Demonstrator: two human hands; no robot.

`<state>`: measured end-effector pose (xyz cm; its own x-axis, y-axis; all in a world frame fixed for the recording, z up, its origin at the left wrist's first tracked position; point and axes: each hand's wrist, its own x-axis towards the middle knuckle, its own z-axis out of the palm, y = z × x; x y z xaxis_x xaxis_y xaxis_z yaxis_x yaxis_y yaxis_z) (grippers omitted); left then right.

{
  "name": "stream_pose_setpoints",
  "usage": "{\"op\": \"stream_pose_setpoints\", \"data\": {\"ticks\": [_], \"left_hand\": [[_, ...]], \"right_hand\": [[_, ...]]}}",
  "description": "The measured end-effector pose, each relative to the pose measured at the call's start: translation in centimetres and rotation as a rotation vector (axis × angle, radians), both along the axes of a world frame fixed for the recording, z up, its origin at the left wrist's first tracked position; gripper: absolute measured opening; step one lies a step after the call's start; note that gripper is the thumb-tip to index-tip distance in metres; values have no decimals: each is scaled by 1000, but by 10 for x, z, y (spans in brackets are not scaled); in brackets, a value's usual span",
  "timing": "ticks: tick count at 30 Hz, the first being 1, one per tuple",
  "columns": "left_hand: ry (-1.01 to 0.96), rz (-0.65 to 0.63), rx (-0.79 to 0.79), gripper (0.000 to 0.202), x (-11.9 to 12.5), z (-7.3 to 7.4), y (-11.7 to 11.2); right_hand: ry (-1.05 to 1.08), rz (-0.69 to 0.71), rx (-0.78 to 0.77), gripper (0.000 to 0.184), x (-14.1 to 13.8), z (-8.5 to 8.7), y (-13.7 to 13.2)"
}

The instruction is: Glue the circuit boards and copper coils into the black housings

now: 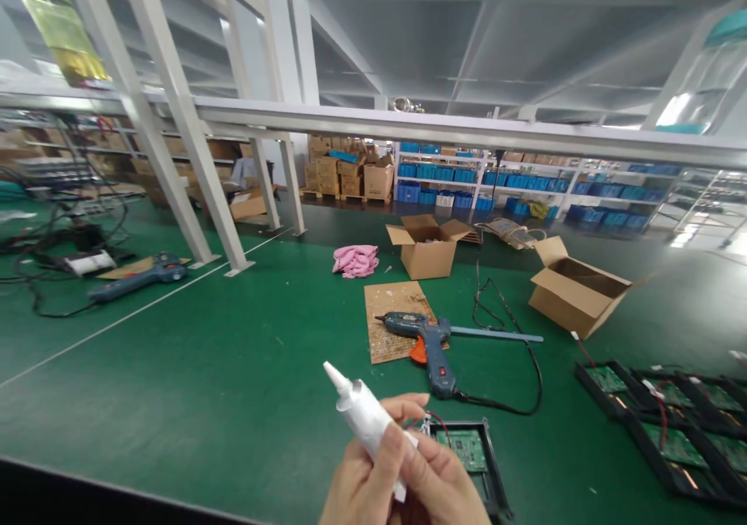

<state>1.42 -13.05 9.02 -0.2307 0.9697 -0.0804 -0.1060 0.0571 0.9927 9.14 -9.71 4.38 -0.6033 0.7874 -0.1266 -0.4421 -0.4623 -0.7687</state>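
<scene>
Hands meet at the bottom centre of the frame: the left hand [359,482] and the right hand [440,482] both close around a white tube [365,416], whose capped nozzle points up and to the left. Just right of the hands, partly behind them, a black frame holding a green circuit board [468,449] lies on the green surface [233,385], with thin red wires at its top edge. Above it, mid-frame, a blue glue gun [429,342] rests half on a scorched cardboard sheet [397,319], its black cord looping right. More framed boards [671,424] sit at lower right; two open cardboard boxes [575,285] and a pink cloth [355,260] lie further up.

A likely risk: squeezed hard while the nozzle is aimed away from the board, the tube could spill onto the surface or fingers. A slip of the grip might drop it on the board's wires, and the glue gun's tip nearby may be hot.
</scene>
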Motion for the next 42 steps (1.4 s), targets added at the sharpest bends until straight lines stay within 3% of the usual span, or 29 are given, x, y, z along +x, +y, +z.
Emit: {"op": "stream_pose_setpoints", "data": {"ticks": [3,7,11,14,18,20,22,34,39,42], "left_hand": [[35,-90,-29,60,4,-2,2],[69,-82,109,55,2,1,0],[121,164,108,41,-20,-13,-12],[193,364,69,34,-42,-29,-23],[270,462,53,30,-58,-38,-33],[305,453,43,28,-58,-37,-35],[324,426,31,26,-56,-35,-37],[415,208,36,21,-51,-31,-40],[614,-29,148,25,-41,-26,-37],[678,-93,252,30,-33,-31,-31]], "right_hand": [[61,-49,-121,45,9,16,-1],[42,-255,-158,32,31,32,5],[-156,-503,34,24,71,30,18],[-480,-556,307,22,101,26,20],[-914,-491,903,15,119,30,9],[-947,-413,1166,11,118,33,4],[-927,-337,1325,15,114,35,1],[-1042,-16,1675,21,81,36,4],[-1082,78,1769,22,68,44,5],[-1043,37,1802,22,59,46,8]]}}
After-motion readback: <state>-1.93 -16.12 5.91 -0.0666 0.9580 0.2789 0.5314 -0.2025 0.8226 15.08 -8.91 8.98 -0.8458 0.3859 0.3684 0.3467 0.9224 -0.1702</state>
